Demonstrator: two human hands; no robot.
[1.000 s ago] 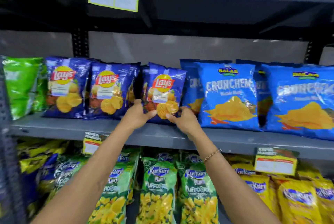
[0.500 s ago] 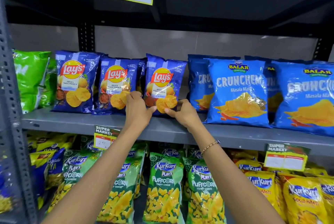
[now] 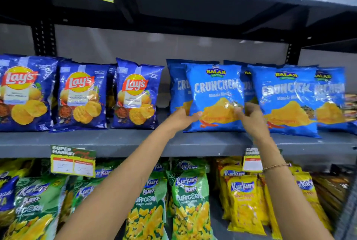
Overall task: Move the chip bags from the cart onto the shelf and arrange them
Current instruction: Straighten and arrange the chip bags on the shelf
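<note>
Now both hands (image 3: 183,118) hold Crunchem bag (image 3: 214,88).

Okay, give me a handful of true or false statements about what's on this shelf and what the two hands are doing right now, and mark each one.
1. Both hands are on a light blue Crunchem bag. True: the left hand grips its left edge and the right hand its right side.
2. The Crunchem bag is lifted clear of the shelf. False: its bottom edge rests on the grey shelf.
3. Three dark blue Lay's bags stand in front to the left of the hands. True.
4. The right wrist is bare. False: it wears a thin bracelet.
5. The shelf below holds only red bags. False: it holds green Kurkure Puffcorn bags and yellow Kurkure bags.
</note>
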